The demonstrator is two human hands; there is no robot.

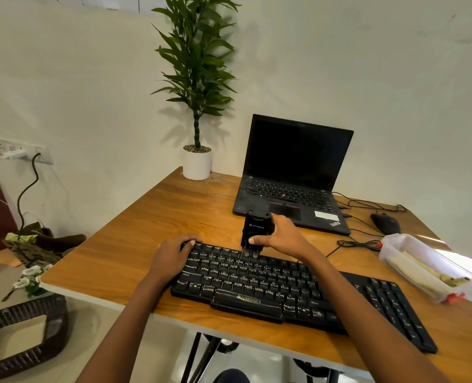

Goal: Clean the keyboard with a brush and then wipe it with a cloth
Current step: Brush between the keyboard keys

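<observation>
While the right hand (277,236) grips the black brush (255,230) upright, bristles on the keyboard (284,288) top row, left hand (174,254) curled over its far-left corner, keyboard front close to the desk (135,233) near edge, laptop (292,186) just behind brush, bare wood leftward.

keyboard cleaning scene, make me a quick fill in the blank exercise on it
1. The right hand holds the brush with its bristles pointing ____ onto the keyboard.
2. The left hand holds the keyboard at its ____ end.
3. The laptop behind the keyboard has its lid ____.
4. The pot holding the plant is ____.

Missing words: down; left; open; white.
</observation>
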